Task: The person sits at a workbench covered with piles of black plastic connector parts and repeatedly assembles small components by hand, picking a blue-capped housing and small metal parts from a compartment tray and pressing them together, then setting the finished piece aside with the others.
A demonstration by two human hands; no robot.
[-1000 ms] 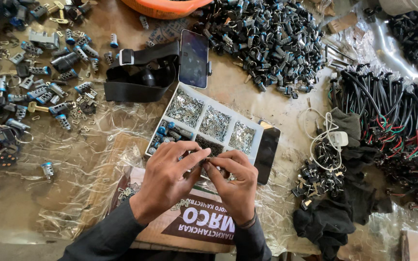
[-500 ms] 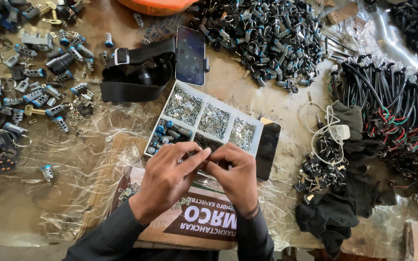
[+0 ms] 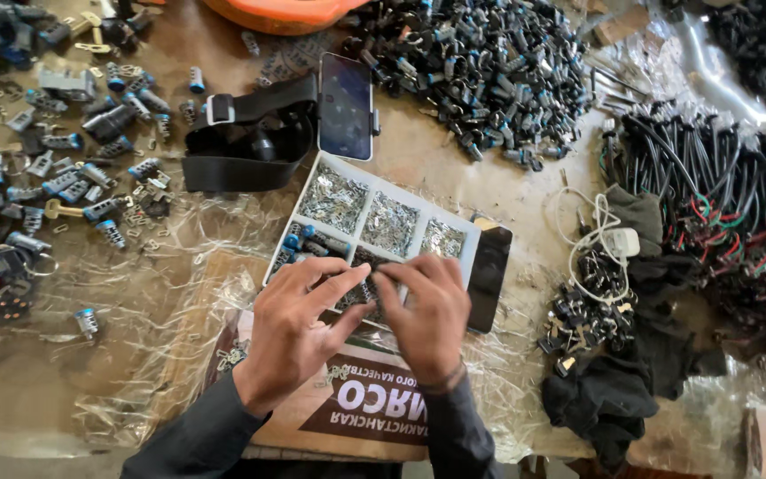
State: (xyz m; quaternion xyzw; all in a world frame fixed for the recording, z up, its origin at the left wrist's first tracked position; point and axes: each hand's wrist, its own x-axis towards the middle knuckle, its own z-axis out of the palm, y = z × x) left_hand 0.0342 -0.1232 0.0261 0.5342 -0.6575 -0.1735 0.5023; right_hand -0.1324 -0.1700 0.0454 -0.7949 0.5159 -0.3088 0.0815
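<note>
Two hands, the left hand (image 3: 299, 324) and right hand (image 3: 427, 315), pinch fingertips together on something too small to tell over the white parts tray (image 3: 383, 222), phone (image 3: 346, 106) at twelve o'clock on the worktop (image 3: 64, 372).

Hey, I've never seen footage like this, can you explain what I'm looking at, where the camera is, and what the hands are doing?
There is no machine here. A camera worn on a person's head looks straight down at their own two bare hands over a cluttered work surface. The left hand and right hand meet fingertip to fingertip over a white divided tray that holds small silvery metal bits and some blue-and-black parts. They seem to pinch something tiny between them; it is too small to make out. Under the wrists lies a cardboard box. Behind the tray a phone leans on a black strap. A big pile of small dark parts lies farther back, bundled cables to the right, and loose parts to the left.
</note>
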